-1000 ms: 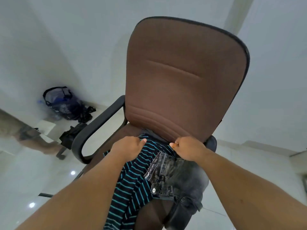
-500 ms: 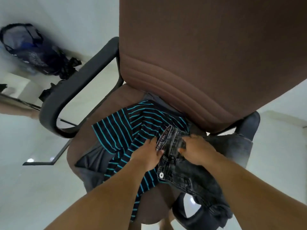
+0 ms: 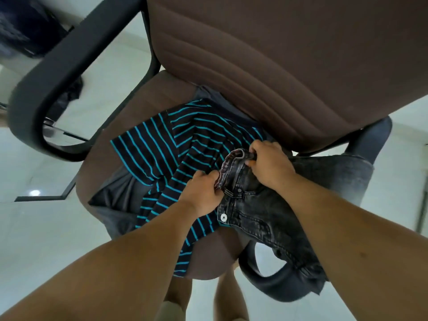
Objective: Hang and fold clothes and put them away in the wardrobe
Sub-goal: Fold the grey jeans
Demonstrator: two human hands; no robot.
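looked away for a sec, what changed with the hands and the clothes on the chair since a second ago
Both hands came down from the pile's far edge by the backrest onto the jeans. The left hand and right hand now have a grip on the waistband, pulling it open and up. The striped shirt and the grey garment under it stayed on the chair seat.

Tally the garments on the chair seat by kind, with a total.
Dark grey washed denim jeans: 1, waistband gripped by left hand and right hand
Black teal-striped shirt: 1
Plain grey cloth garment: 1
Total: 3
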